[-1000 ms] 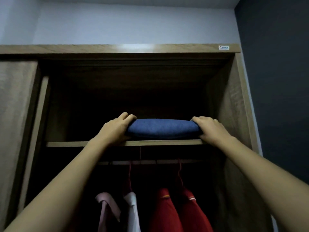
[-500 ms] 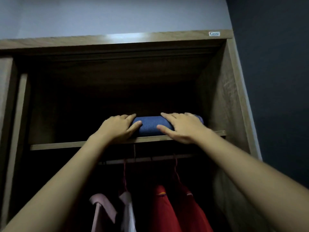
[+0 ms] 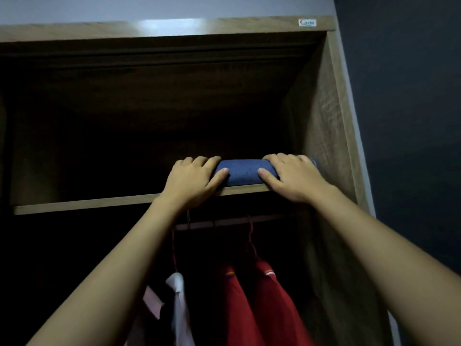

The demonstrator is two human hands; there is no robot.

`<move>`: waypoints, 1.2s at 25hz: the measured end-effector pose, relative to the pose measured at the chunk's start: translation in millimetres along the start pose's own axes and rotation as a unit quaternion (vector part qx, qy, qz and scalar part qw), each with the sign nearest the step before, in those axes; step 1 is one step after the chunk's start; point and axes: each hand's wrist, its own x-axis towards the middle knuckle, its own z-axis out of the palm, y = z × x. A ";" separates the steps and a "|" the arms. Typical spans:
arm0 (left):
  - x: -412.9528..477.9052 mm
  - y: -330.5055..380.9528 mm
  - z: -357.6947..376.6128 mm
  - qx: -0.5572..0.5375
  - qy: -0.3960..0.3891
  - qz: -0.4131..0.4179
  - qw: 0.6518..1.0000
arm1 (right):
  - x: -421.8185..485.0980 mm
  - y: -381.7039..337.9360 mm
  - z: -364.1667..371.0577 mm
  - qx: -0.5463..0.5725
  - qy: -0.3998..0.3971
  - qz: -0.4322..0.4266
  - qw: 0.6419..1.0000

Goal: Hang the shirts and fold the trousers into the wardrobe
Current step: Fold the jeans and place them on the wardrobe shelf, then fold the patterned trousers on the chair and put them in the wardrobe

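Observation:
Folded blue trousers point(image 3: 243, 172) lie on the wardrobe's upper shelf point(image 3: 87, 204), close to the right side panel. My left hand point(image 3: 193, 179) lies flat over their left end, fingers spread on the cloth. Over their right end rests my right hand point(image 3: 290, 177), palm down, thumb on the front fold. Both hands press on the trousers rather than grip them. Below the shelf, two red shirts point(image 3: 262, 303) and a white shirt point(image 3: 178, 308) hang from the rail point(image 3: 224, 222).
The wardrobe's right side panel point(image 3: 321, 126) stands just right of the trousers. The upper shelf stretches dark to the left. A dark wall point(image 3: 404, 121) lies beyond the wardrobe on the right. A pink garment point(image 3: 152, 302) hangs left of the white shirt.
The trousers have slid to the right along the shelf, toward the side panel. My right hand went from their end onto their top; both hands now lie flat on them.

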 end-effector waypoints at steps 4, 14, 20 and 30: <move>-35.9 9.8 2.2 -0.020 0.023 -0.036 0.999 | -27.4 -20.2 3.9 0.037 0.018 0.056 0.998; -283.3 -4.4 3.8 -0.059 -0.046 -0.147 0.986 | -195.0 -208.9 59.0 0.297 0.007 -0.026 0.955; -546.9 1.0 -40.2 -0.085 -0.244 -0.350 0.900 | -381.5 -355.8 81.5 0.430 -0.192 -0.079 0.879; -903.4 74.3 -186.3 -0.057 -0.520 -0.554 0.648 | -685.9 -532.1 33.4 0.438 -0.501 -0.234 0.709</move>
